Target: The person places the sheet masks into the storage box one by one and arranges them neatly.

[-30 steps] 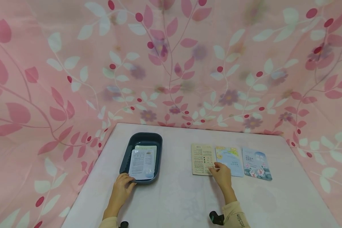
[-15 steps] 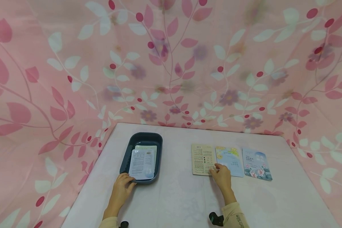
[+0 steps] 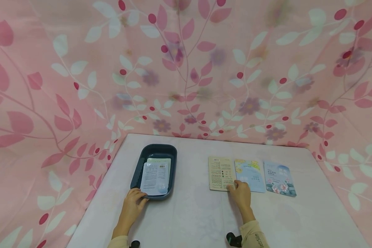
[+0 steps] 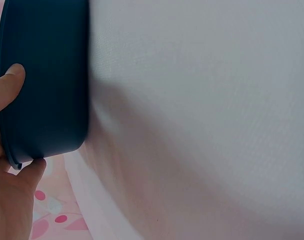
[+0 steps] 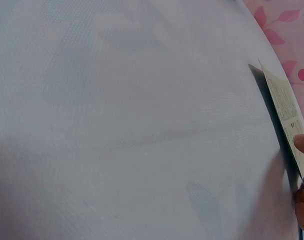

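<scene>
In the head view my left hand [image 3: 133, 203] grips the near-left rim of a dark blue tray [image 3: 158, 147]. The left wrist view shows a fingertip and thumb against the tray's wall [image 4: 47, 75]. Inside the tray lie a pale blue-white packet [image 3: 154, 179] and a greenish one [image 3: 158, 160] partly beneath it. My right hand [image 3: 242, 194] pinches the near-right corner of a flat beige printed packet [image 3: 218, 172]. In the right wrist view this packet [image 5: 282, 102] casts a dark shadow along its edge; most of the hand is cut off there.
A yellow-and-blue flowered packet [image 3: 251, 174] lies just right of the beige one, partly behind my right hand. Farther right lies a blue packet with pink flowers [image 3: 280, 179]. The white-covered table [image 3: 192, 217] meets a pink floral cloth backdrop [image 3: 186, 86].
My right hand has shifted slightly toward the near edge at the beige packet's corner. The left hand, tray and packets look unmoved.
</scene>
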Available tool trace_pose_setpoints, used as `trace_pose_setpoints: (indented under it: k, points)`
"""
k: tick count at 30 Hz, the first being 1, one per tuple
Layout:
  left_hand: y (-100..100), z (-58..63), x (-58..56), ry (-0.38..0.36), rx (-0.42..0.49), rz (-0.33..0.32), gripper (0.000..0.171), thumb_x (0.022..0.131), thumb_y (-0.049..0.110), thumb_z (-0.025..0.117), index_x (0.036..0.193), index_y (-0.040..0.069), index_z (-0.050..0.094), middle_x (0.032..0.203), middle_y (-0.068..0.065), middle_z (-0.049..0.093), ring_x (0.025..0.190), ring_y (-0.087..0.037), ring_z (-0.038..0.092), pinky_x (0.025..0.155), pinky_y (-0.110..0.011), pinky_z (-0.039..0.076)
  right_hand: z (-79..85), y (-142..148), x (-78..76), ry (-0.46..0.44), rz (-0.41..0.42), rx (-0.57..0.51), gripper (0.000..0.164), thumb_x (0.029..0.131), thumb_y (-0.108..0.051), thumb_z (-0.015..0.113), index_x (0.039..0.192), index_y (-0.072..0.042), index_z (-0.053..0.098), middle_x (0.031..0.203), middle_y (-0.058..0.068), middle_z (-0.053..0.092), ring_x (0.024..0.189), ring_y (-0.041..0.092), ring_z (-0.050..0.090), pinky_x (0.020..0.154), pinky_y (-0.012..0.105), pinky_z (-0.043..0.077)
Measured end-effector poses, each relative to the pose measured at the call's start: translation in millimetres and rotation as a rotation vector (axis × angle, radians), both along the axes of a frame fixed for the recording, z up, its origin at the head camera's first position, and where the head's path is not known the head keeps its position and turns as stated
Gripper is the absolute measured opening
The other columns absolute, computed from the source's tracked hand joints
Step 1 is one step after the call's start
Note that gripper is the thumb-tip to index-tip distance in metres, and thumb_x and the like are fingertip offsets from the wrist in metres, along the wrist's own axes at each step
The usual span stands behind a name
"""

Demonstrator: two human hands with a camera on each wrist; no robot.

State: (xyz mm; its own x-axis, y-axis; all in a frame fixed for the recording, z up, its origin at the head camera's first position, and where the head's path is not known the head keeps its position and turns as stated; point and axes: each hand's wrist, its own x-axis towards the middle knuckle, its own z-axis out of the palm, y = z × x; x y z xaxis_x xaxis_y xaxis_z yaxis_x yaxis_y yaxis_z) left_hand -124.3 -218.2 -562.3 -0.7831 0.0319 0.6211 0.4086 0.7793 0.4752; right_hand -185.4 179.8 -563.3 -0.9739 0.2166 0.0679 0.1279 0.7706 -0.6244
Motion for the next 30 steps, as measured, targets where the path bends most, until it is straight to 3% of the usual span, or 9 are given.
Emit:
trace_pose_setpoints:
  k: [21,30]
  points:
    - [2,1.2,0.7,-0.020,-0.003,0.011,0.027,0.054,-0.011,0.083,0.073,0.002,0.069,0.074,-0.004,0.065,0.085,-0.026,0.058,0.076,-0.040,0.046,-9.5,-11,-1.6,-0.007,-0.107,0.029,0.051,0.079,-0.017,0.073,0.111,0.019,0.055,0.100,0.035,0.058,0.090,0.043,0.056,0.079,0.050,0.047]
    - [1,0.6,0.4,-0.013,-0.001,0.007,0.027,0.054,-0.011,0.083,0.072,0.002,0.069,0.074,-0.004,0.064,0.085,-0.026,0.058,0.076,-0.040,0.046,-7.6,-12,-0.4,-0.034,-0.144,-0.035,0.052,0.078,-0.015,0.074,0.109,0.021,0.053,0.099,0.036,0.058,0.091,0.046,0.057,0.079,0.051,0.048]
